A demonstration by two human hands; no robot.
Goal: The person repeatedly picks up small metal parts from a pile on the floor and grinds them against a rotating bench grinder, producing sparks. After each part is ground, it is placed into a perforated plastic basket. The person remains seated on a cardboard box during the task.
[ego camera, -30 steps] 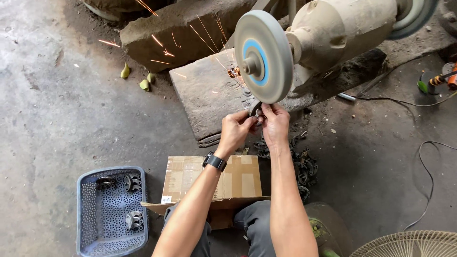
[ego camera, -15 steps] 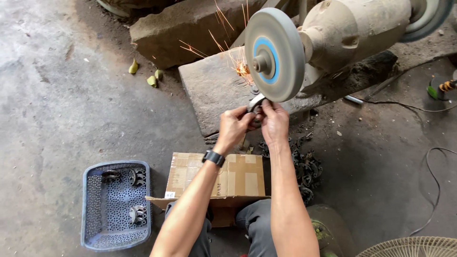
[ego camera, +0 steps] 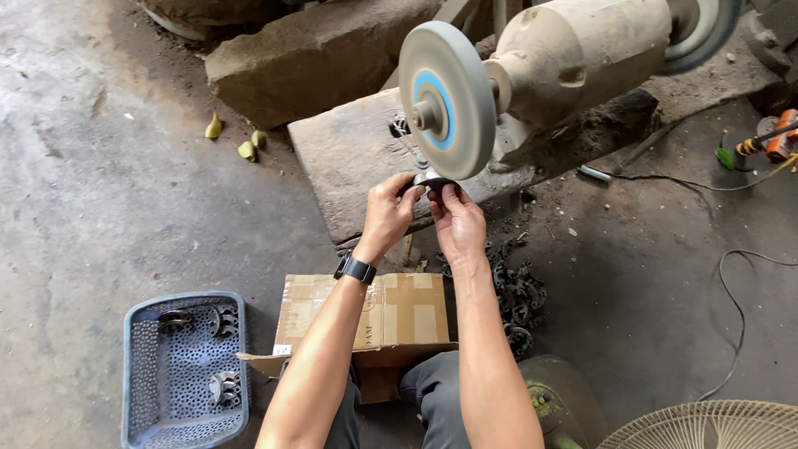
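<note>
Metal part (ego camera: 432, 180): small, dark, roundish piece held between both hands just under the lower rim of the grinding wheel (ego camera: 447, 100), at 12 o'clock from the person's knees. It lies roughly flat with its long axis running left to right; much of it is hidden by fingers, so which way it faces cannot be told.

Left hand (ego camera: 389, 214): fingers curled closed on the part's left edge; black watch (ego camera: 355, 268) on the wrist.

Right hand (ego camera: 456, 220): fingertips pinched on the part's right edge.

Grinder motor (ego camera: 582, 58): dusty beige housing at 1 o'clock, wheel mounted on its left end, standing on a stone slab (ego camera: 349, 158).

Floor (ego camera: 91, 166): bare grey concrete, stained, with black cables (ego camera: 740, 291) at 3 o'clock.

Cardboard box (ego camera: 366, 320): closed and taped, at 6 o'clock, under the forearms.

Blue basket (ego camera: 183, 370): perforated plastic, at 8 o'clock, holding a few similar metal pieces.

Pile of dark parts (ego camera: 515, 295): loose on the floor at 4 o'clock, just beside the box.
</note>
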